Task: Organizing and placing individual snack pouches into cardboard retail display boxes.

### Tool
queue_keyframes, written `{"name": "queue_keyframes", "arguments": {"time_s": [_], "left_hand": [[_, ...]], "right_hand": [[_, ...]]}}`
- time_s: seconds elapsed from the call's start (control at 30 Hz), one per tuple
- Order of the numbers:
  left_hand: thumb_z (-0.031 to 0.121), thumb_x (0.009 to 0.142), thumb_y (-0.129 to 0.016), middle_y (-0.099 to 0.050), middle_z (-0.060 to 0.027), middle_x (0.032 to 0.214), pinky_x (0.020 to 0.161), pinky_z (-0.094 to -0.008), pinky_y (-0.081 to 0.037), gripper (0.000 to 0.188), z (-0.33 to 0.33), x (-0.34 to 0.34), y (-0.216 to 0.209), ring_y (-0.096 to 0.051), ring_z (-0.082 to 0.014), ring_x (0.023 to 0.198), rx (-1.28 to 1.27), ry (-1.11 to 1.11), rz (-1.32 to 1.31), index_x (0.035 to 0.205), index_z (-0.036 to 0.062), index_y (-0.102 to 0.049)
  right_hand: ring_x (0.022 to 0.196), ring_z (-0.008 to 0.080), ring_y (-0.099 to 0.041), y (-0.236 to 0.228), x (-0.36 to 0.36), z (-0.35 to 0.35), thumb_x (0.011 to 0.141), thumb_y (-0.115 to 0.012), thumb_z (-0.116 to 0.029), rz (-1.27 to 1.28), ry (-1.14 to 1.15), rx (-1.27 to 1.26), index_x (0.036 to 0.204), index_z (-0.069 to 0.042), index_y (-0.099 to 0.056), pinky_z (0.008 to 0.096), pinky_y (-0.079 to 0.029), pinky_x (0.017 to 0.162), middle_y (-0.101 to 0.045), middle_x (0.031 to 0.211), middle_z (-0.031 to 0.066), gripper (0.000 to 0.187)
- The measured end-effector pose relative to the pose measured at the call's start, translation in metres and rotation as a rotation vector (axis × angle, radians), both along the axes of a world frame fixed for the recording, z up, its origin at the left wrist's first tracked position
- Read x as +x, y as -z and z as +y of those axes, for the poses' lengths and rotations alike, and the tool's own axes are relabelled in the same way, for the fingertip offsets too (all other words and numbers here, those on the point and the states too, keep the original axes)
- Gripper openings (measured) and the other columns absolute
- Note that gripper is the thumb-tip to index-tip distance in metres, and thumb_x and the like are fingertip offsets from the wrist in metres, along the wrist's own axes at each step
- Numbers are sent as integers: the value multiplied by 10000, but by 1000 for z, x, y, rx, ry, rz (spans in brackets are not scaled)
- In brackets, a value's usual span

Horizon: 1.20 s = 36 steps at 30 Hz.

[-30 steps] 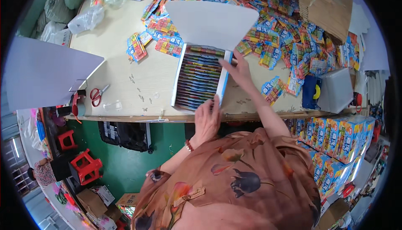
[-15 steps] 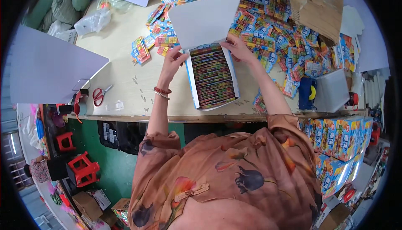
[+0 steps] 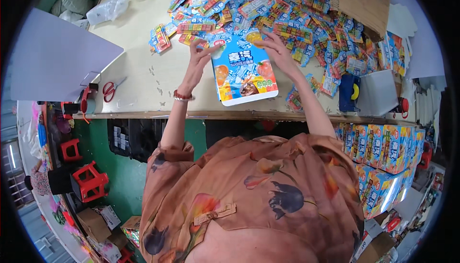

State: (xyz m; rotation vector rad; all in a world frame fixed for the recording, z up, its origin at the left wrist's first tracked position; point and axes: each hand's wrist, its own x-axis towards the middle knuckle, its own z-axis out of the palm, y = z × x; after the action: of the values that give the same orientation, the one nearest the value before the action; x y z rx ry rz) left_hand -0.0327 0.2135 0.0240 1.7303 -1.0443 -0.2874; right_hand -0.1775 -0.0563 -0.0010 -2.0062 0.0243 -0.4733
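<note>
Touching blue box (image 3: 245, 71) at twelve o'clock: left hand (image 3: 195, 66) at its ten, right hand (image 3: 278, 54) at its one, both spread, apart. Box looks nearly done: lid (image 3: 247, 66) down, can't tell if tucked. Loose packets (image 3: 292, 30) lie at one; stacked boxes (image 3: 373, 145) sit at four.

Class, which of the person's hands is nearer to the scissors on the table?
Left. The left hand is at the box's far left corner, to the right of the scissors; the right hand is at its far right corner, farther away.
</note>
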Motion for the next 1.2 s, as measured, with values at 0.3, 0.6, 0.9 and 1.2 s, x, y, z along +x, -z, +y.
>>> {"name": "queue_keyframes", "arguments": {"time_s": [0.3, 0.6, 0.9, 1.2], "left_hand": [[-6, 770, -748, -575, -22, 999, 744, -241, -498, 752, 38, -111, -36, -577, -85, 824, 53, -43, 400, 1437, 97, -417], [-8, 755, -754, -616, -73, 913, 646, -276, -511, 561, 42, -121, -44, -627, -150, 743, 145, -304, -174, 1284, 72, -587], [-16, 756, -749, -627, -89, 829, 574, -304, -498, 362, 41, -134, -10, -616, -203, 676, -9, -348, -356, 1103, 51, -670], [26, 703, -797, -610, -88, 1041, 703, -325, -508, 441, 51, -119, -1, -614, -226, 870, 64, -209, -330, 1117, 109, -670]], "right_hand": [[934, 124, -509, -76, -93, 49, 822, -655, -51, 521, -143, 404, 1474, -160, -356, 303, -449, 845, -492, 1338, 40, 726], [803, 269, -579, -86, -91, 62, 823, -677, -58, 183, -87, -255, 1431, -172, -421, 358, -479, 728, -538, 993, 113, 670], [729, 234, -579, -56, -99, 57, 844, -659, -116, 20, -6, -440, 1254, -174, -604, 350, -485, 605, -523, 828, 58, 418], [711, 209, -556, -22, -110, 66, 808, -705, -157, -58, 80, -417, 1206, -162, -641, 335, -470, 604, -495, 783, 35, 403]]}}
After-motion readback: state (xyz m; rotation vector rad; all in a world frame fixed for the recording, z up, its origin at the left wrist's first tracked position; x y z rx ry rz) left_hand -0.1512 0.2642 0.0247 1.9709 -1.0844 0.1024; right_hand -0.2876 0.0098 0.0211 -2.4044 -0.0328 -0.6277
